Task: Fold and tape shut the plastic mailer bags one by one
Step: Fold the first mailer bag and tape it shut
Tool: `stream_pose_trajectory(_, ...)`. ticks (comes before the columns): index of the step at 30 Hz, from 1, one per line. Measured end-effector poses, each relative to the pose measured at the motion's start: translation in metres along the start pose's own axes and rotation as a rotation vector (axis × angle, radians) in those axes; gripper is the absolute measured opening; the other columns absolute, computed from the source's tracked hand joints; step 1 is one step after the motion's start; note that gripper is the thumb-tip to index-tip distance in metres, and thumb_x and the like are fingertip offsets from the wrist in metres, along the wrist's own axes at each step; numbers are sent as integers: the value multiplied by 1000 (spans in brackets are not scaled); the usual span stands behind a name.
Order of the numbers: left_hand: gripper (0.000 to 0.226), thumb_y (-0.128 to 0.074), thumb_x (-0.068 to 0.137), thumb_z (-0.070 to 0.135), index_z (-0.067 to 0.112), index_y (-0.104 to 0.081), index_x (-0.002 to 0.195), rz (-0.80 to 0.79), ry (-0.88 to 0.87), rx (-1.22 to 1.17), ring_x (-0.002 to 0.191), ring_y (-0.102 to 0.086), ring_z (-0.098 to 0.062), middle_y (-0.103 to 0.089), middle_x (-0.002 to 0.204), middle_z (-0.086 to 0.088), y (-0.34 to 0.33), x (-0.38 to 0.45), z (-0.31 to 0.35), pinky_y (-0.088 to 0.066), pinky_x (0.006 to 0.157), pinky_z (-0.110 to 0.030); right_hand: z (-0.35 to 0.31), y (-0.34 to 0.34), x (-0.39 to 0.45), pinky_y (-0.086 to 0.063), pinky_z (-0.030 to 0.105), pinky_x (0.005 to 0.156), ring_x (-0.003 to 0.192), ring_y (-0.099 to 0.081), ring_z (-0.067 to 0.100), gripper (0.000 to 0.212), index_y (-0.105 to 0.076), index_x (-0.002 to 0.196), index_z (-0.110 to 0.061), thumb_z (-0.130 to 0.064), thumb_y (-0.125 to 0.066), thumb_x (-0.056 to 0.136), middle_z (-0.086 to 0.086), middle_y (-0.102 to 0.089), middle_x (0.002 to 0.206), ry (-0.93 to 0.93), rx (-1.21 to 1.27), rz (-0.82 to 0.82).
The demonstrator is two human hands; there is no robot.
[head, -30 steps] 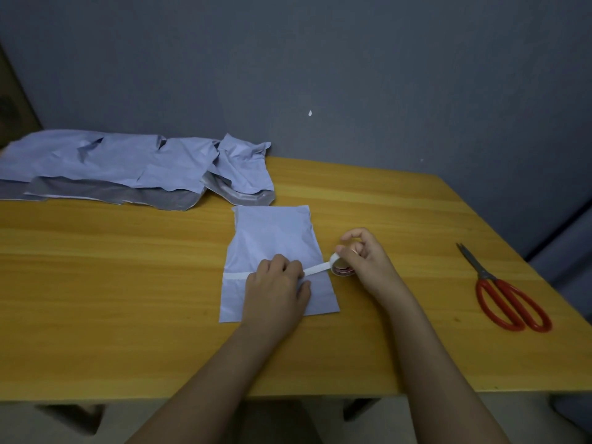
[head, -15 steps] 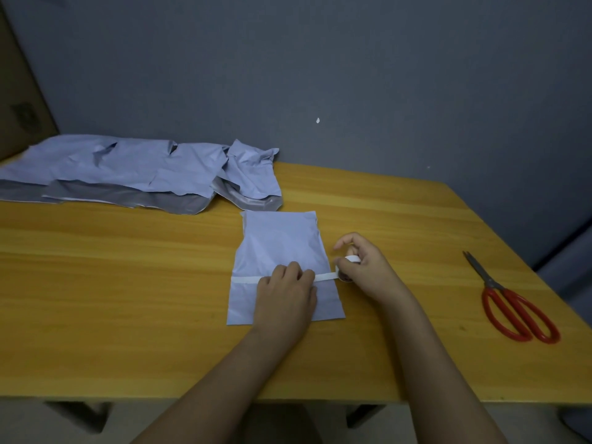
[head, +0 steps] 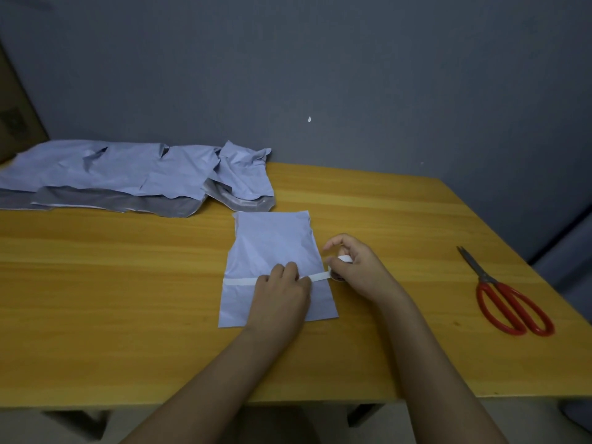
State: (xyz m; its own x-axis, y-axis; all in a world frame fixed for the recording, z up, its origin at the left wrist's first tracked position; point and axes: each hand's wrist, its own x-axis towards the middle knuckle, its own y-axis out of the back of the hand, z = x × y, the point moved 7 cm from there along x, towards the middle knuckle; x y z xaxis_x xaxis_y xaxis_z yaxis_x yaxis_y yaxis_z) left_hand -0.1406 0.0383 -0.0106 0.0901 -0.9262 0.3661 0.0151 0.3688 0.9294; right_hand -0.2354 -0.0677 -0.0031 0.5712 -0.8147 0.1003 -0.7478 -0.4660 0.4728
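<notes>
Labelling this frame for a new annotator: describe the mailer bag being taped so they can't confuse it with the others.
On the wooden table, look at the middle, just in front of the crumpled pile of mailers by the wall. The folded mailer bag lies flat and alone, under both hands. Only it has a white tape strip across it.

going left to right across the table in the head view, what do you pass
pile of mailer bags → folded mailer bag with the tape strip across it → left hand pressing the strip → tape roll in the right hand → red-handled scissors
</notes>
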Motion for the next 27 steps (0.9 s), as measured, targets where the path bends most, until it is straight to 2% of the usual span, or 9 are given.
stream_pose_trajectory(4, 30, -88, 49, 9, 12, -60, 61, -52, -120, -7, 59, -54, -20, -54, 68, -5, 1, 6, 11, -40, 45, -26, -1, 0, 1, -43, 36, 60, 54, -45, 16, 19, -60, 94, -25, -6, -57, 89, -12, -45, 50, -2, -7, -4)
stream_pose_trajectory(5, 27, -86, 54, 7, 10, -62, 66, -75, -144, -14, 64, -55, -20, -56, 73, -6, 2, 6, 14, -43, 48, -26, 0, 0, 1, -44, 36, 60, 55, -46, 16, 20, -60, 94, -25, -6, -57, 89, -11, -45, 51, -2, -9, -1)
stream_pose_trajectory(7, 10, -64, 84, 8, 6, -62, 94, -137, -129, -26, 88, -55, -23, -55, 99, -9, -2, 5, 13, -45, 65, -28, -1, -1, 0, -44, 33, 60, 55, -47, 15, 21, -60, 94, -25, -5, -56, 89, -10, -46, 51, 0, -11, 2)
stream_pose_trajectory(8, 15, -48, 95, 11, 6, -59, 105, -150, -117, -26, 99, -51, -24, -53, 109, -9, -5, 5, 11, -43, 71, -29, -2, -1, 0, -43, 31, 59, 54, -47, 14, 21, -60, 93, -26, -5, -56, 89, -9, -47, 52, 1, -11, 2)
stream_pose_trajectory(10, 25, -34, 102, 18, 10, -55, 111, -138, -99, -46, 104, -49, -23, -51, 113, -7, -1, 6, 10, -36, 69, -29, -3, -2, -1, -42, 29, 58, 55, -48, 15, 22, -60, 92, -26, -5, -56, 89, -5, -49, 55, 6, -9, 2)
stream_pose_trajectory(14, 27, -36, 101, 24, 12, -58, 111, -90, -91, -88, 97, -53, -25, -54, 105, -7, 0, 7, 7, -41, 65, -32, -2, -1, -1, -44, 33, 62, 56, -49, 15, 22, -60, 92, -26, -5, -56, 89, -12, -47, 50, 1, 14, -3)
stream_pose_trajectory(17, 38, -38, 98, 38, 11, -64, 94, -29, -92, -95, 85, -56, -25, -54, 90, -6, 3, 5, 9, -41, 55, -32, -2, -1, -1, -45, 33, 63, 52, -49, 9, 22, -60, 93, -25, -4, -56, 90, -13, -48, 48, -11, 26, -18)
stream_pose_trajectory(22, 75, -2, 91, 59, 13, -55, 116, -129, -97, -13, 105, -44, -19, -46, 115, -2, 0, 7, 14, -33, 67, -26, -4, -3, 0, -43, 31, 61, 51, -47, 9, 23, -60, 93, -25, -3, -55, 90, -12, -50, 47, -21, 17, -31)
stream_pose_trajectory(27, 55, -20, 99, 53, 15, -50, 125, -182, -107, -25, 111, -42, -20, -46, 118, -3, -1, 7, 13, -35, 71, -26, -3, -2, 0, -44, 33, 62, 53, -48, 11, 21, -61, 95, -24, -5, -56, 90, -12, -50, 49, -27, 22, -35)
